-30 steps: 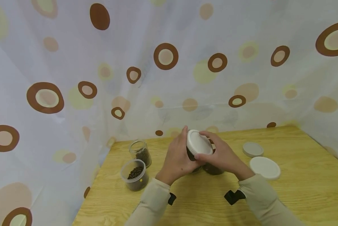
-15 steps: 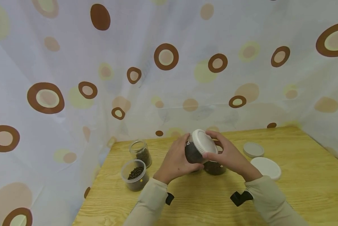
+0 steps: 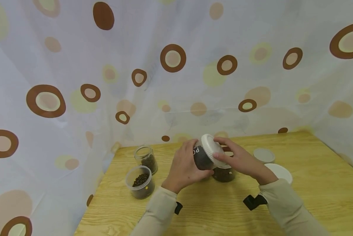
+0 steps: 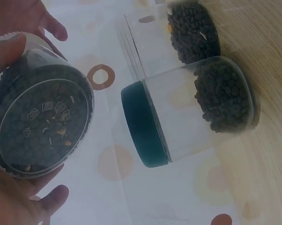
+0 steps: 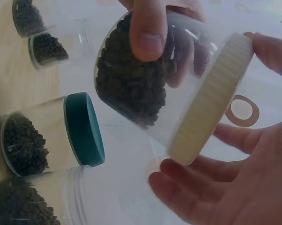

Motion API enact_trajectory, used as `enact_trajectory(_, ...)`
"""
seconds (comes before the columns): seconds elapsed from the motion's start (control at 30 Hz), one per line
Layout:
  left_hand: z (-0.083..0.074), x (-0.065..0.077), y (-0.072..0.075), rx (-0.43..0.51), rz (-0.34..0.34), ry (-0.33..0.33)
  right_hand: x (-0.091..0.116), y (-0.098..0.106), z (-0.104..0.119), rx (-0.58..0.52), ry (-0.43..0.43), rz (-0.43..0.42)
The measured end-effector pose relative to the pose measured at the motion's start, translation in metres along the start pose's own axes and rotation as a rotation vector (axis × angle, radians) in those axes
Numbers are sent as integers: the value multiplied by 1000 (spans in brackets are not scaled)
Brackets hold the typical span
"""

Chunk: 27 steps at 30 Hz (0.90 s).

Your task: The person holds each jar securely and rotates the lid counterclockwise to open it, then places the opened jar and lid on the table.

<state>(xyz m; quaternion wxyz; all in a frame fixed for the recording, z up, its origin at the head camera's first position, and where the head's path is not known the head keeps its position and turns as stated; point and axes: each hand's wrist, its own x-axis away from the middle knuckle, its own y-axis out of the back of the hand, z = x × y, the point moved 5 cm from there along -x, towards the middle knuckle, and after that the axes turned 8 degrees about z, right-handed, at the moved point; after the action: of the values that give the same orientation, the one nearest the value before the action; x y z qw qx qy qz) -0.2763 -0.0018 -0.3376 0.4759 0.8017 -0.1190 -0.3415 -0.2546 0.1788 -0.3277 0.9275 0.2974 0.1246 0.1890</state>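
My left hand (image 3: 183, 167) grips a clear jar (image 3: 202, 156) of dark pellets, raised and tilted with its lid toward the right. The thumb lies across the jar wall in the right wrist view. White lettering shows on the jar. Its white ribbed lid (image 5: 211, 101) sits on the mouth, and my right hand (image 3: 244, 160) holds the lid by its edge, thumb on one side and fingertips on the other. The jar's bottom (image 4: 42, 122) faces the left wrist camera. Beneath the hands are a green-lidded jar (image 4: 188, 112) and a lidless jar (image 3: 224, 175) of pellets.
At the left stand an open glass jar (image 3: 147, 160) and an open plastic tub (image 3: 140, 185), both partly filled with dark pellets. Two loose white lids, one smaller (image 3: 264, 155) and one larger (image 3: 279, 173), lie at the right. A patterned curtain (image 3: 176, 91) hangs behind the wooden table (image 3: 211, 213).
The jar has tipped further toward the right, so more of its side and lettering shows. My right hand has shifted right with its fingers turned around the lid. The left hand has barely moved.
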Motion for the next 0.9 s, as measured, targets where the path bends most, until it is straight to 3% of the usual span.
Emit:
enact_trajectory(0.2, -2, 3, -3, -87, -35, -21, -5, 1, 6, 57, -93, 5)
enact_trajectory(0.4, -5, 2, -6, -28, -26, -73, -9, 1, 5, -8, -142, -26)
enact_trajectory(0.9, -5, 5, -9, -94, -19, -95, -9, -5, -9, -41, -106, -45)
